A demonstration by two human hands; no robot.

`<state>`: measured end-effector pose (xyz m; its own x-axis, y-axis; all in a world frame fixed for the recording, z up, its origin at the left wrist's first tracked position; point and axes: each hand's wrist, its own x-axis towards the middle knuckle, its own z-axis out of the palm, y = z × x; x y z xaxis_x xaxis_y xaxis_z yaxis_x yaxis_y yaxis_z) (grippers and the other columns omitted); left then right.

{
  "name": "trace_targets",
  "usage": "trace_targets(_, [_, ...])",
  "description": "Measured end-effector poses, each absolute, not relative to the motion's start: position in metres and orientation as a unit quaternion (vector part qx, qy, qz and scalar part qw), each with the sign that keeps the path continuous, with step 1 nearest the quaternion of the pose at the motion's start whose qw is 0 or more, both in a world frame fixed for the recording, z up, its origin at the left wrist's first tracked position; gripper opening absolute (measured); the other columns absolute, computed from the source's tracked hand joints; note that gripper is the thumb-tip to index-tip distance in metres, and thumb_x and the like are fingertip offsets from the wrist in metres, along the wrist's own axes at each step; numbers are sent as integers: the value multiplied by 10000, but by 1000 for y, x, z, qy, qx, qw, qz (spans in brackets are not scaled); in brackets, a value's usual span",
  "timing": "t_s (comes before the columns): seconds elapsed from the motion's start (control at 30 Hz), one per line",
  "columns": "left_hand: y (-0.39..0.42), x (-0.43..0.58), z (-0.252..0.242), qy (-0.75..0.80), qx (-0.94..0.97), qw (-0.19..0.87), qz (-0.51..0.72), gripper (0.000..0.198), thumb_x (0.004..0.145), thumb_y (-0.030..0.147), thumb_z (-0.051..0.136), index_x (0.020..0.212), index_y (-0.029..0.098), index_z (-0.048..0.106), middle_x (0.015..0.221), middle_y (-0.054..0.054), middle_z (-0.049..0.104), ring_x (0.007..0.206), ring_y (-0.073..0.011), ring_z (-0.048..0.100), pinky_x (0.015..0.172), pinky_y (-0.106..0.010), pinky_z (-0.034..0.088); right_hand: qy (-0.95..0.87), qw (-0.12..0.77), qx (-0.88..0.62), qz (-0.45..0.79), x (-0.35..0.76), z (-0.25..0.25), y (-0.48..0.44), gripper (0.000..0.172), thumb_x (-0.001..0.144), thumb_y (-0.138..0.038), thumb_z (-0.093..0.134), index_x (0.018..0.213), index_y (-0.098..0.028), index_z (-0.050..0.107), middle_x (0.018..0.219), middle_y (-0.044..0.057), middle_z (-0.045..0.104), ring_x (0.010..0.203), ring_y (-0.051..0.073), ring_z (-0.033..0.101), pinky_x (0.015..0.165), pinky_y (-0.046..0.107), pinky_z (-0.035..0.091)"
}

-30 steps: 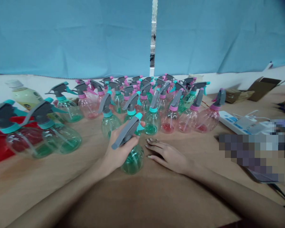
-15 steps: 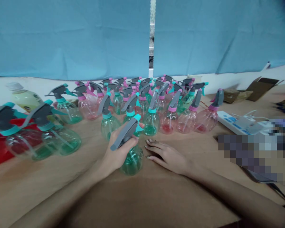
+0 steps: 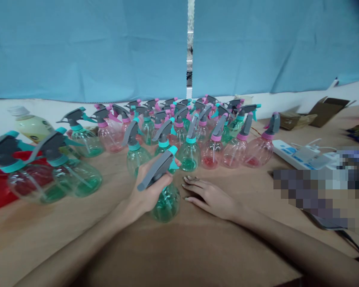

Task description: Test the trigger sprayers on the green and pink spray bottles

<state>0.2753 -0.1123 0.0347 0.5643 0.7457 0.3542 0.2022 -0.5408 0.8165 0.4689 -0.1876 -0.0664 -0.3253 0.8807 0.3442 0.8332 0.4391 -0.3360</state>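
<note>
One green sprayer (image 3: 166,205) from where I stand — left hand (image 3: 146,193) wrapped round its neck, base at the counter (image 3: 155,255), in front of the other bottles (image 3: 212,156). Right hand (image 3: 214,199) lies palm-down just beside it, fingers loosely spread, holding nothing. Step reads as gripping and steadying — next move calls for a firm neck hold, clear of those behind.

Indoor workstation, workshop-like; exact type indeterminate. Indicators: brown tabletop (image 3: 179,255) bearing massed, near-identical spray bottles (image 3: 212,158); white power strip (image 3: 283,149); cardboard box (image 3: 328,112); blue cloth (image 3: 107,52) hung behind.
</note>
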Motion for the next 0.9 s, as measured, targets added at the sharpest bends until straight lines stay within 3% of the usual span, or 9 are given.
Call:
trace_targets(0.4, [-112, 275, 34, 302, 807, 342, 374, 87, 707, 253, 526, 726, 218, 603, 688, 11, 602, 614, -147, 528, 588, -277, 442, -808, 261, -525, 60, 469, -68, -188, 448, 936, -407, 420, 1320, -188, 489, 1357, 104, 512, 1281, 229, 438, 1061, 441, 376])
trace_targets(0.6, [-114, 276, 32, 309, 807, 348, 363, 192, 750, 225, 521, 901, 233, 640, 808, 9, 651, 754, -171, 610, 706, -297, 481, -811, 245, -529, 55, 469, -67, -188, 458, 940, -399, 414, 1320, -154, 487, 1363, 110, 505, 1283, 223, 434, 1072, 419, 364])
trace_targets(0.9, [-113, 276, 25, 356, 802, 300, 374, 82, 755, 281, 535, 731, 218, 581, 634, 14, 575, 601, -165, 574, 579, -290, 456, -806, 263, -527, 57, 468, -66, -188, 448, 937, -403, 416, 1314, -175, 496, 1347, 117, 520, 1267, 235, 455, 1051, 446, 386])
